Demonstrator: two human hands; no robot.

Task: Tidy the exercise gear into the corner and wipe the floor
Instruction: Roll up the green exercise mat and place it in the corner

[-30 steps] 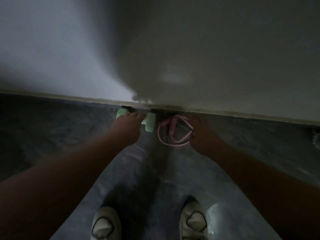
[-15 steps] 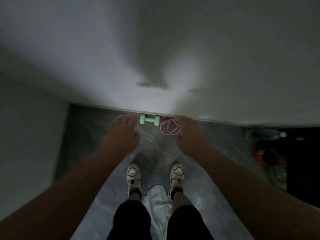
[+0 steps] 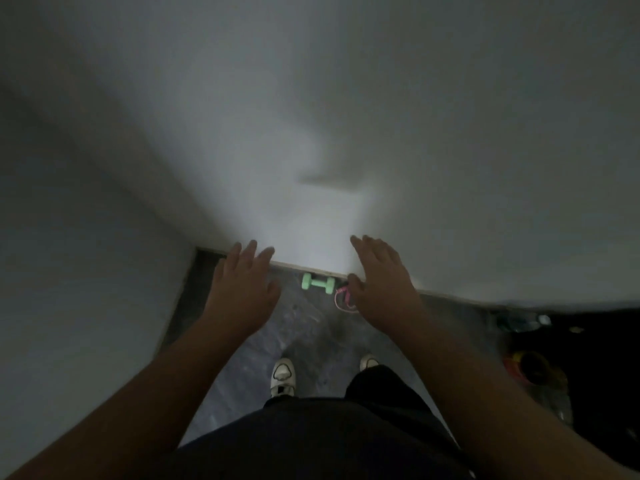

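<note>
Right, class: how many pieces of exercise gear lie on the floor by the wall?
2: a green dumbbell against the skirting, and to its right a pink skipping rope, partly hidden behind the right hand. More may be hidden.

Pretty dim room. Plain white wall (image 3: 450, 133) ahead met another white wall (image 3: 69, 271) on the left, with a pale baseboard (image 3: 450, 295) along the bottom. Floor (image 3: 311, 341) was mottled grey. Blurry clutter (image 3: 530, 368) sat in the dark right side.

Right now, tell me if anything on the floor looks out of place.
Nothing stands out. The green dumbbell and pink skipping rope lie together by the wall; both hands are empty. Some clutter sits at right, too dark to identify.
</note>
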